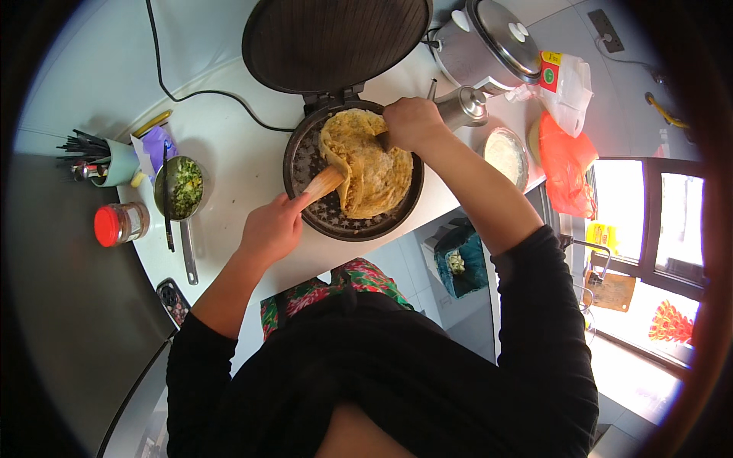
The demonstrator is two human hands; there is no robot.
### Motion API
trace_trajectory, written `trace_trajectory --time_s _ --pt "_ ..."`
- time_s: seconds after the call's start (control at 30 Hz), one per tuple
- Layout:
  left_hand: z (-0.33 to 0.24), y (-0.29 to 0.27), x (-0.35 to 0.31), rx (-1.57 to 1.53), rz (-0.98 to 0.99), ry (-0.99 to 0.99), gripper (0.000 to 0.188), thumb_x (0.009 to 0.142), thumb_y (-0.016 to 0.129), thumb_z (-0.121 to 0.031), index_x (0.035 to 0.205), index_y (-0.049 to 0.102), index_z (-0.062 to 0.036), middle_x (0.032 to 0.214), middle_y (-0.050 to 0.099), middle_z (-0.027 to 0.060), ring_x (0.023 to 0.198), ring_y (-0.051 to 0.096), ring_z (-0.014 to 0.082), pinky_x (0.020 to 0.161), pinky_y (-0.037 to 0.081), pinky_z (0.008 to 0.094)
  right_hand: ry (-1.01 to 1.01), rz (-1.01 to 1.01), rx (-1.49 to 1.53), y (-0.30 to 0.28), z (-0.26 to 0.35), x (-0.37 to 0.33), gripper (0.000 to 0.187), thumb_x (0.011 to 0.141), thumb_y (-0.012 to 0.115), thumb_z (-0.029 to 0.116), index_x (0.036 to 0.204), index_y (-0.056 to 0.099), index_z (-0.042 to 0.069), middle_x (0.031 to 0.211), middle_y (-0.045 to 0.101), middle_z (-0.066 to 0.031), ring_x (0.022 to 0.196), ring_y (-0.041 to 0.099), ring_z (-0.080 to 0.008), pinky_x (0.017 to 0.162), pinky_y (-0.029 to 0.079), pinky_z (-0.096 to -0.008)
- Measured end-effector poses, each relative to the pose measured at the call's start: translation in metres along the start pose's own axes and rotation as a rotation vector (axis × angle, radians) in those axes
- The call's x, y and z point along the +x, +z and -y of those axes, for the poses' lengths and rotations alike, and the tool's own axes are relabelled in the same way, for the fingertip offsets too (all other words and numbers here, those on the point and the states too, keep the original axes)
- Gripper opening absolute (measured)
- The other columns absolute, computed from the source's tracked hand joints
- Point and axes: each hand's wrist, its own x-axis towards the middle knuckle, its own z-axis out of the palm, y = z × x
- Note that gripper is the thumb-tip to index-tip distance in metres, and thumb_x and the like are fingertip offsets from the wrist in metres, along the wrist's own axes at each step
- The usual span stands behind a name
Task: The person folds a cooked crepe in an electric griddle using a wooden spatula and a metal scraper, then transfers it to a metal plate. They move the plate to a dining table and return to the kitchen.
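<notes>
On the round black electric griddle (293,164) lies a golden-brown pancake (374,177), its left edge raised and partly folded. My left hand (271,229) grips a wooden spatula (324,184), whose flat end meets that raised edge. Over the pancake's upper right, my right hand (416,126) is closed round a tool with a dark flat end (383,140) that touches the pancake. Its handle is hidden inside my fist. The griddle's ridged lid (336,42) stands raised behind the pan.
At left are a small pan (184,187) of chopped greens with chopsticks, a red-lidded jar (121,224), a utensil cup (122,162) and a phone (172,299). At right stand a metal pot (464,108), a rice cooker (489,46) and a flour bowl (505,157). A lined bin (461,263) sits below.
</notes>
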Motion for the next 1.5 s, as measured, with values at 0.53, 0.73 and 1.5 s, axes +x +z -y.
trace_trajectory --time_s 0.53,0.73,1.5 --pt "-0.028 -0.031 0.021 -0.102 -0.059 0.002 0.036 0.09 0.058 -0.012 0.126 0.064 -0.0133 0.09 0.063 0.013 0.079 0.065 0.0353 0.068 0.053 0.0475 -0.005 0.026 0.022 0.019 0.002 -0.025 0.019 0.081 0.069 0.015 0.096 0.077 0.008 0.104 0.075 -0.0106 0.099 0.071 -0.0293 0.079 0.058 -0.0392" --pt "-0.04 -0.017 0.048 -0.064 -0.041 0.025 0.038 0.091 0.057 -0.013 0.128 0.061 -0.0148 0.097 0.064 0.0131 0.084 0.065 0.0357 0.071 0.054 0.048 0.066 0.047 0.082 0.011 -0.011 -0.051 0.017 0.082 0.067 0.014 0.094 0.077 0.009 0.101 0.075 -0.0096 0.097 0.072 -0.0288 0.077 0.058 -0.0389" --pt "-0.071 0.029 0.118 0.218 0.227 -0.044 0.04 0.095 0.053 -0.018 0.134 0.057 -0.0127 0.111 0.065 0.0169 0.09 0.068 0.0359 0.078 0.056 0.0465 0.339 -0.262 0.336 0.133 -0.035 -0.12 0.021 0.089 0.057 0.015 0.105 0.071 0.011 0.089 0.069 -0.0105 0.082 0.07 -0.0294 0.07 0.056 -0.0401"
